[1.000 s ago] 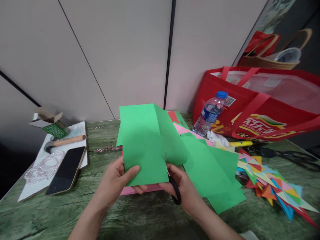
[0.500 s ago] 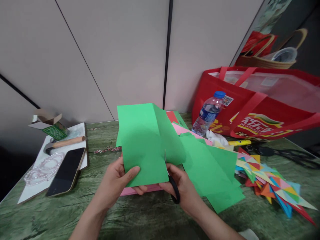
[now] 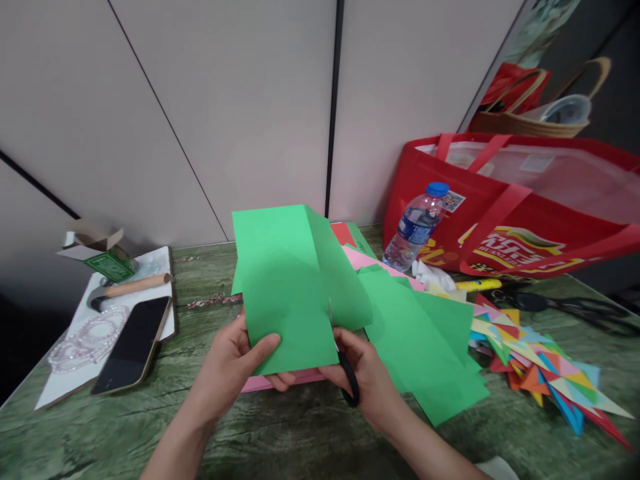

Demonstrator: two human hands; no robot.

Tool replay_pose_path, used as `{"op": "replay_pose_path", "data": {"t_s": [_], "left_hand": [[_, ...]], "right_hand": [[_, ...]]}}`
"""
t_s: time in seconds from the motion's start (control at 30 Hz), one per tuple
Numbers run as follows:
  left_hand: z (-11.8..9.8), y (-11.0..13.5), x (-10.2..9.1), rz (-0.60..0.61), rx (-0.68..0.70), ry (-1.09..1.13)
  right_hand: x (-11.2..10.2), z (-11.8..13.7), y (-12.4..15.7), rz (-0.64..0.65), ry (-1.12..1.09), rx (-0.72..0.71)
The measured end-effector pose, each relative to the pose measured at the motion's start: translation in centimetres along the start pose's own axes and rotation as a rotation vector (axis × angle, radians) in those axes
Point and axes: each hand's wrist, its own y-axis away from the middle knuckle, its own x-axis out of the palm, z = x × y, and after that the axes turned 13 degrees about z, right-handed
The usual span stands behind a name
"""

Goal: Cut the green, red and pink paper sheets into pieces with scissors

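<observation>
A creased sheet of green paper (image 3: 280, 280) is raised above the table in front of me. My left hand (image 3: 245, 353) grips its lower left edge, thumb on top and fingers underneath. Scissors (image 3: 351, 380) with a black handle are in my right hand (image 3: 363, 370), their blades mostly hidden in a cut that runs up from the paper's lower edge. Right of the cut, the paper curls away. Pink paper (image 3: 257, 383) shows beneath the sheet. More green sheets (image 3: 430, 340) lie overlapping beside my right hand.
Folded colored paper pieces (image 3: 545, 367) and black scissors (image 3: 565, 305) lie at the right. A water bottle (image 3: 415, 223) leans by a red bag (image 3: 500, 213). At the left are a phone (image 3: 134, 343), a wooden-handled tool (image 3: 137, 285), a bead string (image 3: 90, 337) and a small box (image 3: 107, 257).
Almost nothing differs. Both hands, the green paper and the scissors hold nearly the same place; the view has shifted very slightly.
</observation>
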Motion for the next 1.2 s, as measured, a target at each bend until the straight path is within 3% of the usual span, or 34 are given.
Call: {"op": "replay_pose_path", "data": {"t_s": [1.2], "left_hand": [[0.07,-0.13,0.04,0.077,-0.004,0.020]], "right_hand": [[-0.21,-0.05,-0.10,-0.006,-0.056,-0.041]]}}
